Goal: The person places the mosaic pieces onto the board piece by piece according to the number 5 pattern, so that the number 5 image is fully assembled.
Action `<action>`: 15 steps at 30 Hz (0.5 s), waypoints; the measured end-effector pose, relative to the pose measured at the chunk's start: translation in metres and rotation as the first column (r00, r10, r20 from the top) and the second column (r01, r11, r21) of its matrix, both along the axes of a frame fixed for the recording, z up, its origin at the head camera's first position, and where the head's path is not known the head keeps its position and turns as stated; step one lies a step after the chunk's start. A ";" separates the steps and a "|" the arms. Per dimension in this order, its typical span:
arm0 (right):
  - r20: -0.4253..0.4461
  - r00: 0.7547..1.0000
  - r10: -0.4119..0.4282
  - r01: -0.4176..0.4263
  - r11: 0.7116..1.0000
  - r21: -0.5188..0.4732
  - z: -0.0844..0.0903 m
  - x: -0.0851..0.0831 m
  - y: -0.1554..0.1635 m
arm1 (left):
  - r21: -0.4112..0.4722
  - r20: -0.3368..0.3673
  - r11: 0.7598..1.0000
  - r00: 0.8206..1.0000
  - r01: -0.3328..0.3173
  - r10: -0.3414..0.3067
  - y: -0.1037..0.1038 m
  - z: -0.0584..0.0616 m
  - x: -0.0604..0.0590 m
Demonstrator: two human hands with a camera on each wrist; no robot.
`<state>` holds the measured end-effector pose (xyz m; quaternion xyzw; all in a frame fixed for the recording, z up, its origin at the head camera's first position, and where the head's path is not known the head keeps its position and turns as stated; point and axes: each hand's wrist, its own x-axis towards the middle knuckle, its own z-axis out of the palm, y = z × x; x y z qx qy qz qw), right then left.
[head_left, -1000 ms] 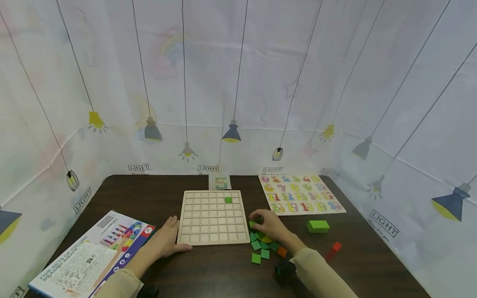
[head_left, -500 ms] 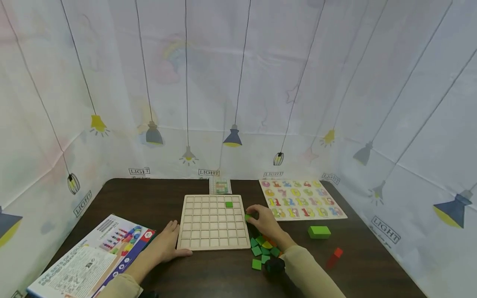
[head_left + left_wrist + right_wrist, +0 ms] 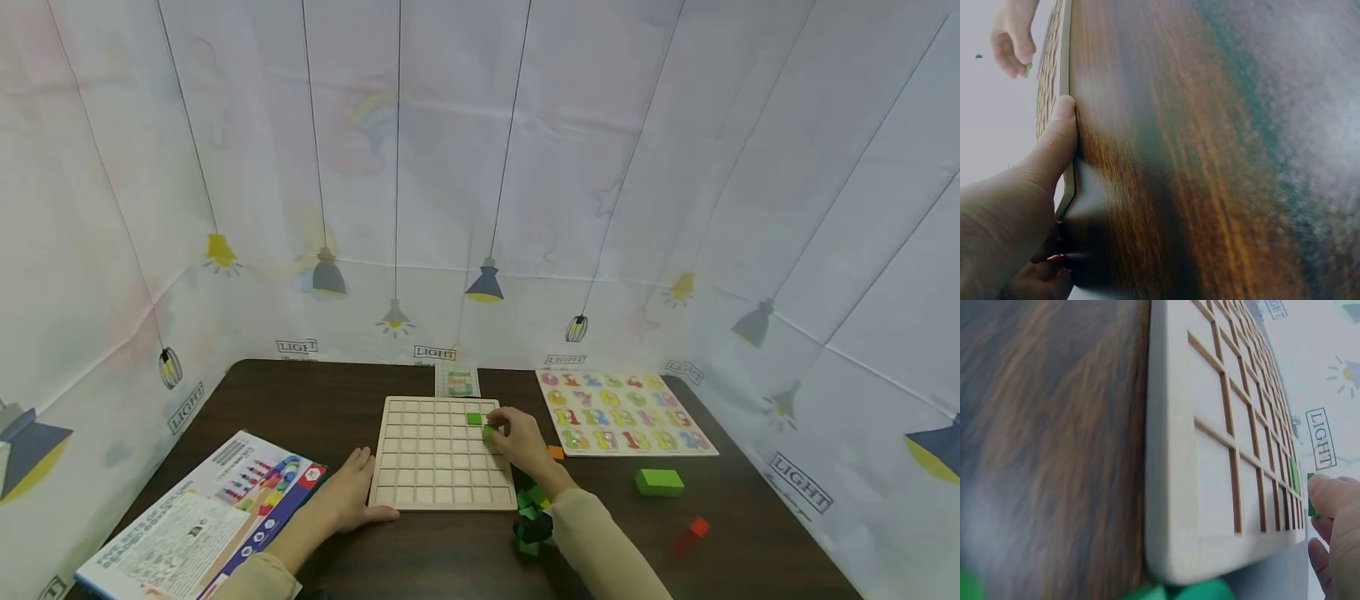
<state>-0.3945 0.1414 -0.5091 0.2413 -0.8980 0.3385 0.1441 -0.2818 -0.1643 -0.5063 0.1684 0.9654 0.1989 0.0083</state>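
Observation:
A pale wooden grid board [image 3: 442,475] lies flat in the middle of the table. One green square tile [image 3: 474,418] sits in a cell near its far right corner. Between thumb and fingers, my right hand [image 3: 522,442] pinches another green tile [image 3: 1311,495], held over the board's right side close to the placed tile. My left hand [image 3: 347,496] rests at the board's near left corner, fingers along the left side and thumb [image 3: 1063,112] against the front edge. Loose green tiles [image 3: 528,548] lie near the board's right front corner, partly hidden by the right wrist.
A printed box [image 3: 202,517] lies at the left. Behind the board is a small pattern card [image 3: 457,382]. At the right are a number board [image 3: 626,417], an orange tile [image 3: 555,452], a bright green block [image 3: 660,482] and a red piece [image 3: 697,527].
My right hand has gone from the loose tiles up and left to above the board, carrying a green tile. The left hand stays at the board's corner. The head view has shifted slightly.

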 end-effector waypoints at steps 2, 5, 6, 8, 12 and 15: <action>0.005 1.000 -0.006 0.006 1.000 -0.002 -0.002 -0.004 -0.005 | 0.000 -0.007 1.000 1.000 -0.001 0.001 -0.001 0.001 -0.001; 0.004 1.000 0.001 -0.001 1.000 -0.004 -0.005 -0.010 -0.011 | -0.001 -0.019 1.000 1.000 -0.001 0.001 -0.001 0.001 -0.004; 0.005 1.000 0.003 -0.003 1.000 -0.008 -0.006 -0.011 -0.013 | 0.000 -0.022 1.000 1.000 -0.001 0.001 -0.001 0.001 -0.005; -0.003 1.000 0.018 -0.018 1.000 -0.019 -0.008 -0.014 -0.017 | 0.004 -0.027 1.000 1.000 -0.002 0.003 -0.001 0.001 -0.006; 0.001 0.999 0.052 -0.052 0.997 -0.057 -0.010 -0.017 -0.025 | 0.007 -0.024 1.000 1.000 0.000 0.000 -0.001 -0.001 -0.005; 0.006 0.998 0.063 -0.063 0.996 -0.067 -0.012 -0.019 -0.031 | 0.003 -0.024 1.000 1.000 0.005 -0.005 0.000 -0.004 -0.004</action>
